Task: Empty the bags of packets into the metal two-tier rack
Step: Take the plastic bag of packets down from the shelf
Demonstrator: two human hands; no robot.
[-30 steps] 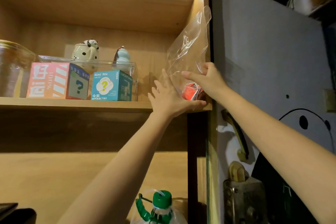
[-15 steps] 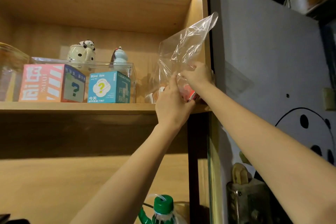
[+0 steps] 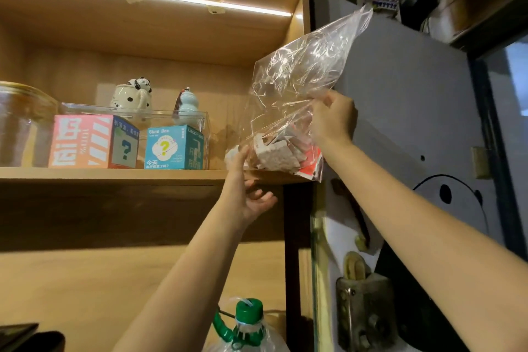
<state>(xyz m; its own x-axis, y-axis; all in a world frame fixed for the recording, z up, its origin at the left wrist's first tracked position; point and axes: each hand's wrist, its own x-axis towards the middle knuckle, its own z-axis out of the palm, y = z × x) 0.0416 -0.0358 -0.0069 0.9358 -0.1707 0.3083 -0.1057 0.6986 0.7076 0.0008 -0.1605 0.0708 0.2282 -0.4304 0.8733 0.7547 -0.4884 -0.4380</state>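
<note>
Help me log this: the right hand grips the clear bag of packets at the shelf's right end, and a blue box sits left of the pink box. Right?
Not quite. In the head view the blue box sits right of the pink box, not left. The rest holds: the right hand grips the clear bag of packets at the right end of the shelf.

We see a clear bag (image 3: 300, 80) holding white and red packets (image 3: 285, 154). On the tan wooden shelf (image 3: 114, 173) stand a pink, white-striped box (image 3: 85, 141) and a teal box (image 3: 171, 147), each with a question mark. The bottle (image 3: 248, 320) has a green cap.
</note>
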